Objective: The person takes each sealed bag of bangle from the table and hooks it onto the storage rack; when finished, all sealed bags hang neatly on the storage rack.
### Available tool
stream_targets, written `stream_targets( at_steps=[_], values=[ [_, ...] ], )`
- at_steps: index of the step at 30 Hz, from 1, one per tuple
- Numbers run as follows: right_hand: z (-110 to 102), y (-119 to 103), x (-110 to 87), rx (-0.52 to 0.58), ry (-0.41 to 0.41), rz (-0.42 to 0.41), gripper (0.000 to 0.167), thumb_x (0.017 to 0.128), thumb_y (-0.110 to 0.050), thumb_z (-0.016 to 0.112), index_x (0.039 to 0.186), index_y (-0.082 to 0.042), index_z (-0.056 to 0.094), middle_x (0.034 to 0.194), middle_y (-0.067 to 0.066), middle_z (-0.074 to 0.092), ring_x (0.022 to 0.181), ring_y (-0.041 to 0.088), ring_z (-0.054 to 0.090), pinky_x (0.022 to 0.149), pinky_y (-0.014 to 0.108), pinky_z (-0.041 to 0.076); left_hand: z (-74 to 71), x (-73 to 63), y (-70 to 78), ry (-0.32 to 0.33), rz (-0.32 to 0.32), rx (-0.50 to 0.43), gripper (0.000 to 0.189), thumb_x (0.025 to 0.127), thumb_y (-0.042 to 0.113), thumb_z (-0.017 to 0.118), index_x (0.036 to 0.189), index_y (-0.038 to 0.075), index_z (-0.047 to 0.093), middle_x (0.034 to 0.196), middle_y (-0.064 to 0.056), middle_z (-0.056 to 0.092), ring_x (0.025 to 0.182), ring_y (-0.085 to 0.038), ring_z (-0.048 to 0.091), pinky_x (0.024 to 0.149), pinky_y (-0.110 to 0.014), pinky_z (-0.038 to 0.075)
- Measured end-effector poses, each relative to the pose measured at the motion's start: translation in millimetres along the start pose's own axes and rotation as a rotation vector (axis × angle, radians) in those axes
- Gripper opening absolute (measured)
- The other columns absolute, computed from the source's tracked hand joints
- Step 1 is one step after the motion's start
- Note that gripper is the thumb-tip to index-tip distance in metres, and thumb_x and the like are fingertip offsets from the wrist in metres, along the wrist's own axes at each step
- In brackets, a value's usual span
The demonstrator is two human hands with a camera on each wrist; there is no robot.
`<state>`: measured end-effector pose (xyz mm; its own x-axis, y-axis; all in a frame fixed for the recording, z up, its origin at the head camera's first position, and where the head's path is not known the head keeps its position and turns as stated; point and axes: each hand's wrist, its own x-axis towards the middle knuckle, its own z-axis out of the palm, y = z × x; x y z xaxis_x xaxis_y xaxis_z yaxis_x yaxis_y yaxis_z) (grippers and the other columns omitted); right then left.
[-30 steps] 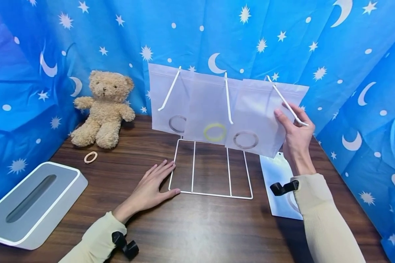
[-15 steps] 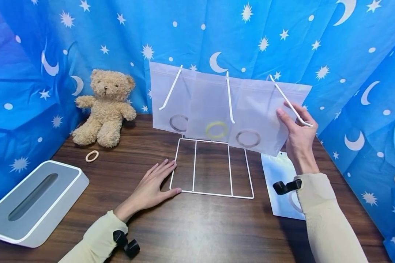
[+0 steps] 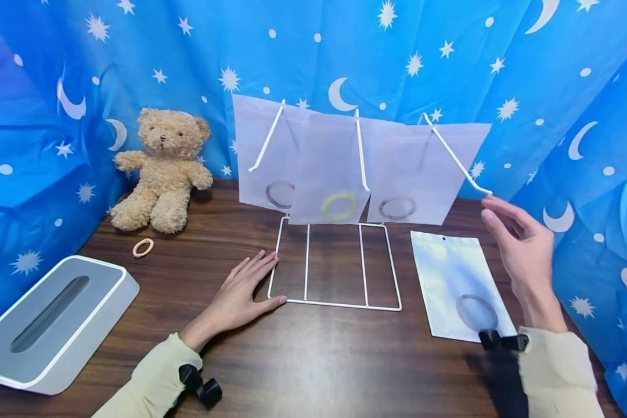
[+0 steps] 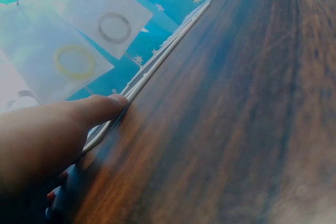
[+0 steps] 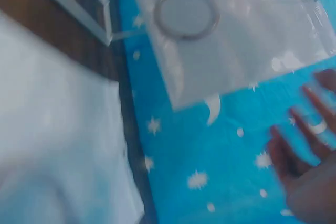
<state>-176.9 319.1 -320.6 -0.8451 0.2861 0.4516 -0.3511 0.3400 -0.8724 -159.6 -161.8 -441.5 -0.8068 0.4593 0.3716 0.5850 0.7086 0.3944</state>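
Observation:
My left hand (image 3: 240, 296) lies on the table with straight fingers, its thumb and fingertips touching the left side of the white wire rack's base (image 3: 345, 305). Three frosted pouches hang from the rack's hooks: a left pouch (image 3: 253, 133), a middle pouch (image 3: 329, 157) and a right pouch (image 3: 415, 168). A ring shows through each, the middle one yellow. My right hand (image 3: 528, 255) holds nothing; its loosely bent fingers are close to the tip of the right hook (image 3: 451, 154). In the right wrist view, those fingers are apart from the right pouch (image 5: 236, 40).
A fourth pouch (image 3: 439, 278) with a ring inside lies flat at the right. To the left are a teddy bear (image 3: 164, 168), a small wooden ring (image 3: 143, 248) and a grey-topped tissue box (image 3: 57, 325). A blue curtain (image 3: 303, 58) encloses the table.
My right hand has let go of the right pouch and moved right and down, past the hook's tip. That pouch now hangs free, deeper on its hook. My left hand stays put.

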Motion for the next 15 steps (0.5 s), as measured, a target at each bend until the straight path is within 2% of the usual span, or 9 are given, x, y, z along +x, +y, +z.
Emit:
stream_targets(
  at_steps=[2, 4, 6, 7, 9, 15],
  values=[
    [-13.1, 5.5, -12.6, -0.288, -0.071, 0.089, 0.043, 0.095, -0.029, 0.065, 0.132, -0.007, 0.063, 0.133, 0.009, 0.06, 0.117, 0.019, 0.056, 0.08, 0.013, 0.049, -1.2, 0.7, -0.5, -0.001, -0.001, 0.002, 0.083, 0.086, 0.056, 0.067, 0.148, 0.005, 0.042, 0.153, -0.009, 0.038, 0.144, -0.03, 0.026, 0.115, -0.05, 0.018],
    [-23.0, 13.8, -24.3, -0.51, -0.165, 0.142, 0.052, 0.097, -0.041, 0.06, 0.136, -0.007, 0.058, 0.135, 0.016, 0.056, 0.118, 0.029, 0.055, 0.082, 0.027, 0.053, -1.7, 0.8, -1.7, -0.007, -0.006, 0.006, 0.084, 0.087, 0.056, 0.067, 0.148, 0.006, 0.042, 0.154, -0.009, 0.038, 0.144, -0.03, 0.026, 0.115, -0.05, 0.018],
    [-29.6, 23.1, -33.6, -0.654, -0.244, 0.195, 0.06, 0.097, -0.047, 0.056, 0.138, -0.003, 0.053, 0.135, 0.027, 0.053, 0.118, 0.043, 0.053, 0.081, 0.043, 0.055, -1.8, 0.7, -1.9, -0.008, -0.008, 0.003, 0.083, 0.087, 0.057, 0.066, 0.149, 0.006, 0.042, 0.154, -0.009, 0.038, 0.144, -0.03, 0.026, 0.115, -0.05, 0.018],
    [-31.7, 28.2, -36.6, -0.693, -0.271, 0.226, 0.063, 0.098, -0.048, 0.054, 0.139, 0.001, 0.051, 0.133, 0.032, 0.051, 0.116, 0.051, 0.05, 0.08, 0.052, 0.054, -2.1, 0.6, -1.4, -0.008, -0.01, 0.001, 0.083, 0.087, 0.057, 0.065, 0.148, 0.006, 0.042, 0.154, -0.008, 0.038, 0.144, -0.03, 0.027, 0.115, -0.05, 0.018],
    [-34.4, 39.0, -41.1, -0.756, -0.286, 0.268, 0.068, 0.098, -0.048, 0.054, 0.138, 0.006, 0.048, 0.132, 0.037, 0.048, 0.115, 0.054, 0.048, 0.083, 0.065, 0.047, -2.0, 1.2, -1.0, -0.011, -0.012, -0.002, 0.083, 0.087, 0.057, 0.065, 0.149, 0.007, 0.042, 0.154, -0.008, 0.037, 0.144, -0.03, 0.026, 0.115, -0.05, 0.018],
    [-36.8, 66.4, -48.4, -0.843, -0.295, 0.325, 0.081, 0.094, -0.053, 0.057, 0.138, 0.013, 0.04, 0.132, 0.041, 0.041, 0.12, 0.058, 0.035, 0.094, 0.072, 0.029, -1.7, 2.1, 2.3, -0.02, -0.016, -0.005, 0.083, 0.087, 0.057, 0.066, 0.149, 0.008, 0.041, 0.154, -0.008, 0.036, 0.144, -0.029, 0.026, 0.115, -0.05, 0.018]
  ],
)
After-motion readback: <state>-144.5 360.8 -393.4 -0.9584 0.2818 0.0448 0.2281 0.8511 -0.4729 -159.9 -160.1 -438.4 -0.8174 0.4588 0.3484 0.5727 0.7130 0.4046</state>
